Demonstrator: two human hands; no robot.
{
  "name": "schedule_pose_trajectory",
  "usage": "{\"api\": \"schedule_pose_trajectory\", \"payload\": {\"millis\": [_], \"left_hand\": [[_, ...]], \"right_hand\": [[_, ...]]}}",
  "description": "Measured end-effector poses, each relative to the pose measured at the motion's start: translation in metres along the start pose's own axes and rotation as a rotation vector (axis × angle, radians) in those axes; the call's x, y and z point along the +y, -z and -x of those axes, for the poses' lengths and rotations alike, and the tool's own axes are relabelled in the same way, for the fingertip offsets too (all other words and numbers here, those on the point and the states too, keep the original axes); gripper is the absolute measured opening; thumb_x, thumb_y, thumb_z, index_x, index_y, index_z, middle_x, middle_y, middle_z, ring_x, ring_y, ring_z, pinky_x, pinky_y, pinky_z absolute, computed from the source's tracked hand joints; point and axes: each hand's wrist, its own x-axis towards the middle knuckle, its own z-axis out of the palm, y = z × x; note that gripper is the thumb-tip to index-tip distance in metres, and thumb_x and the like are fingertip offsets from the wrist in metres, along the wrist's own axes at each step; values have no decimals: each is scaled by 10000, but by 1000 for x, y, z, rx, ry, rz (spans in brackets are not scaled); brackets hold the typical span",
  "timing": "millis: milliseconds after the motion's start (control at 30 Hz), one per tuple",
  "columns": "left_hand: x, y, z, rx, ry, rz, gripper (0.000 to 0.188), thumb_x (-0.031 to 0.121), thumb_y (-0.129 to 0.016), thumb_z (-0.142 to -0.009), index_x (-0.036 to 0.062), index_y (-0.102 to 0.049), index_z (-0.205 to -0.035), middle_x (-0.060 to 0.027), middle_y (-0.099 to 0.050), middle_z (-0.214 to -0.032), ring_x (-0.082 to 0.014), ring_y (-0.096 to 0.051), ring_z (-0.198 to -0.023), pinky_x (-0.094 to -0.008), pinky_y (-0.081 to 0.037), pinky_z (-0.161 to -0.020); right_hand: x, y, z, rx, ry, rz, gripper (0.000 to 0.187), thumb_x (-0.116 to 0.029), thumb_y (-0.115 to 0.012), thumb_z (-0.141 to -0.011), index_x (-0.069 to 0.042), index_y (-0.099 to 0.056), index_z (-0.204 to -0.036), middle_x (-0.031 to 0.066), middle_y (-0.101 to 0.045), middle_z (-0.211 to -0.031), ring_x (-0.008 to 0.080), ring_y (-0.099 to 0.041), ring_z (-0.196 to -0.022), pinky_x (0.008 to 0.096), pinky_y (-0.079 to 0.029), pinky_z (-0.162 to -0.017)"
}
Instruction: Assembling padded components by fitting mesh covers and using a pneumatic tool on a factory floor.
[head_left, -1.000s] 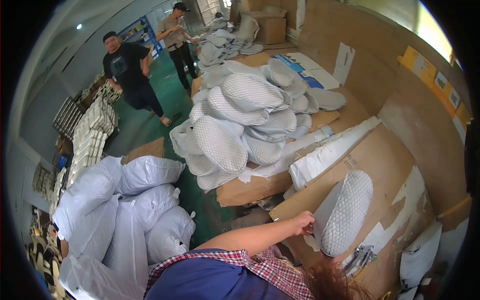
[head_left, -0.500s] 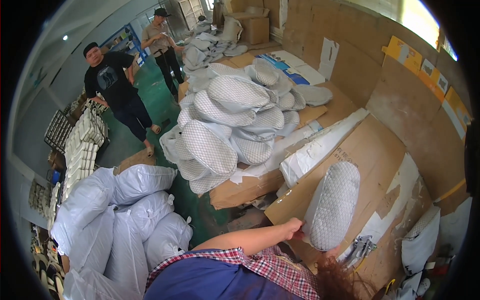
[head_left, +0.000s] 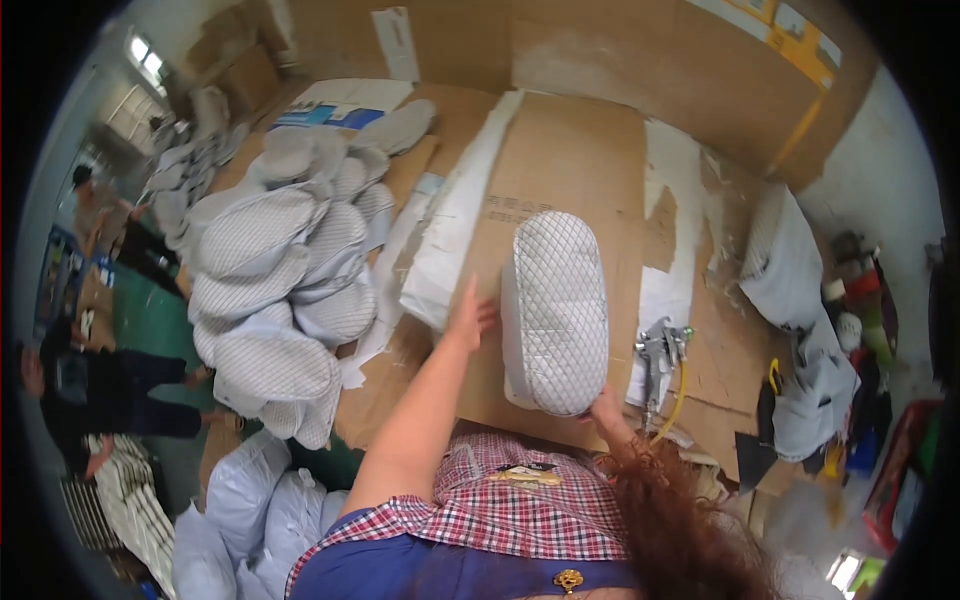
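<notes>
A grey-white quilted oblong cushion piece [head_left: 560, 315] with rounded ends stands out in front of me, over the cardboard-covered table [head_left: 590, 160]. My left hand [head_left: 470, 315] is off its left side, fingers spread, holding nothing. At the cushion piece's lower right corner is my right hand [head_left: 603, 412], with its fingers at the edge and partly hidden; it appears to grip the corner. To the right lies a metal spray gun [head_left: 660, 350] with a yellow hose [head_left: 677, 405].
Similar quilted pieces [head_left: 270, 240] are heaped at the left. Stuffed white bags [head_left: 250, 480] stand lower left. More grey fabric pieces [head_left: 785, 260] hang at the table's right, beside black-and-yellow scissors [head_left: 770, 395]. Two people [head_left: 110, 390] stand beyond the heap on the left.
My view has swung to the right. My left hand has let go of the cushion piece's lower left corner and now sits apart from it, open. My right hand shows more clearly.
</notes>
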Motion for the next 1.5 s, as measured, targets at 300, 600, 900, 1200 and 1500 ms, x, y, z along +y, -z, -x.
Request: {"api": "schedule_pose_trajectory", "payload": {"millis": [300,600,900,1200,1500], "left_hand": [[25,-109,-22,-201,-356,-325,606,227,-641,-726,6,-374,-1223,-162,-455,-1157,-244,-496,-980,-367,-439,-794],[42,-165,-14,-137,-1249,-1599,697,476,-472,-798,72,-284,-1334,-188,-196,-1398,-338,-121,-1308,-523,-81,-1031],[46,-169,-26,-237,-1274,-1513,582,391,-496,-800,34,-406,-1250,-183,-353,-1311,-328,-335,-1197,-481,-257,-963],[87,-144,-99,-375,-190,-312,284,130,-574,-752,-31,-560,-985,-90,-596,-901,-208,-570,-812,-328,-453,-721],[95,-156,-108,-303,-607,-594,191,100,-629,-712,30,-587,-885,-66,-605,-773,-153,-567,-708,-288,-457,-631]], "right_hand": [[-1,39,-31,265,154,232,363,-93,-479,-795,-69,-441,-1156,173,-578,-947,306,-583,-769,378,-467,-514],[-84,-40,32,259,958,1266,456,-285,-546,-769,-133,-471,-1192,113,-389,-1295,336,-334,-1196,512,-241,-966],[-90,40,-9,453,733,661,439,-224,-528,-814,-25,-442,-1197,191,-445,-1214,321,-430,-1115,404,-325,-938],[-93,-13,-30,279,521,277,559,-204,-565,-795,39,-342,-1246,180,-480,-1171,255,-476,-1080,335,-365,-916],[-86,-19,-39,326,639,195,594,-167,-592,-765,50,-332,-1253,193,-462,-1192,259,-458,-1101,337,-351,-934]]}}
